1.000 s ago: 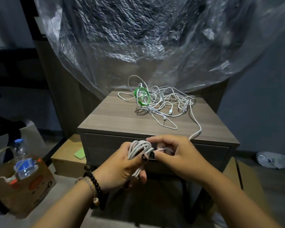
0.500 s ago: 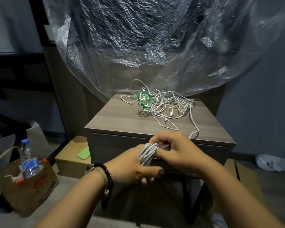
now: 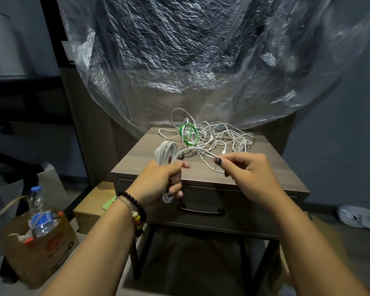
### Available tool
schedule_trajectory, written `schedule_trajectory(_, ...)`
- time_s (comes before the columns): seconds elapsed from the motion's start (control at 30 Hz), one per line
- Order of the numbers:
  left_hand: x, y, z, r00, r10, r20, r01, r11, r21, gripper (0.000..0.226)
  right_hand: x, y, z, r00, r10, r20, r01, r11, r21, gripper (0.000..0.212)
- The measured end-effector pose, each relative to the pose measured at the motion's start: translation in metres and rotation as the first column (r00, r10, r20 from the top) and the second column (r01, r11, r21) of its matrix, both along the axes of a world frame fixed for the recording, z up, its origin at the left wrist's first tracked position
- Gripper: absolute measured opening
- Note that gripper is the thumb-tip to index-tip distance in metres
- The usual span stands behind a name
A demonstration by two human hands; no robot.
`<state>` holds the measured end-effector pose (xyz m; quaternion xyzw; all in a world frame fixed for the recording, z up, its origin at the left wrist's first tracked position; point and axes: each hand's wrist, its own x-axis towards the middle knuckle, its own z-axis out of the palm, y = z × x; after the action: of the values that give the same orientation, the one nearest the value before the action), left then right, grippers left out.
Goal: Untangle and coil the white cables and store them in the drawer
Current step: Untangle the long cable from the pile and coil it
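Note:
My left hand [image 3: 162,178] grips a coiled bundle of white cable [image 3: 166,150], whose loops stick out above and below the fist. One strand runs from the coil to my right hand [image 3: 248,174], which pinches it between thumb and forefinger. Both hands hover over the front edge of the wooden nightstand [image 3: 154,157]. A tangled pile of white cables [image 3: 222,137] with a green band [image 3: 188,135] lies at the back of the top. The drawer [image 3: 254,212] under my hands is closed, its dark handle [image 3: 201,210] visible.
Crinkled clear plastic sheeting [image 3: 179,60] hangs behind the nightstand. A cardboard box [image 3: 39,248] with a water bottle [image 3: 39,212] stands on the floor at the left. A white plastic bag [image 3: 359,216] lies on the floor at the right.
Both hands have risen from in front of the drawer to above the tabletop. My right hand has drawn away from the coil, pulling a strand out to the right.

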<state>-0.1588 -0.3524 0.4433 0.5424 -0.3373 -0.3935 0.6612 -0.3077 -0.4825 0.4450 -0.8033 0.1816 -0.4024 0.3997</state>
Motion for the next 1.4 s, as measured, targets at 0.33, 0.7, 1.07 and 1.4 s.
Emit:
schedule_trajectory(0.33, 0.024, -0.045, 0.003, 0.954, -0.078, -0.289, 0.035, 0.988, -0.151, 0.032, 0.038, -0.032, 0.004, 0.986, -0.109, 0.125, 0.120, 0.989, -0.082, 0.025)
schedule_trajectory(0.7, 0.031, -0.072, -0.012, 0.895, -0.265, -0.358, 0.214, 0.961, -0.176, 0.042, 0.051, -0.042, -0.017, 0.979, -0.189, 0.081, 0.202, 0.957, -0.210, 0.022)
schedule_trajectory(1.07, 0.044, -0.094, -0.015, 0.971, -0.017, -0.237, -0.007, 0.995, -0.099, 0.022, 0.063, -0.051, -0.020, 0.971, -0.162, -0.175, 0.073, 0.902, -0.426, 0.024)
schedule_trajectory(1.4, 0.067, -0.125, -0.022, 0.868, 0.261, -0.423, -0.336, 0.935, -0.113, 0.037, 0.076, -0.071, -0.029, 0.993, -0.080, -0.089, 0.070, 0.992, -0.107, 0.015)
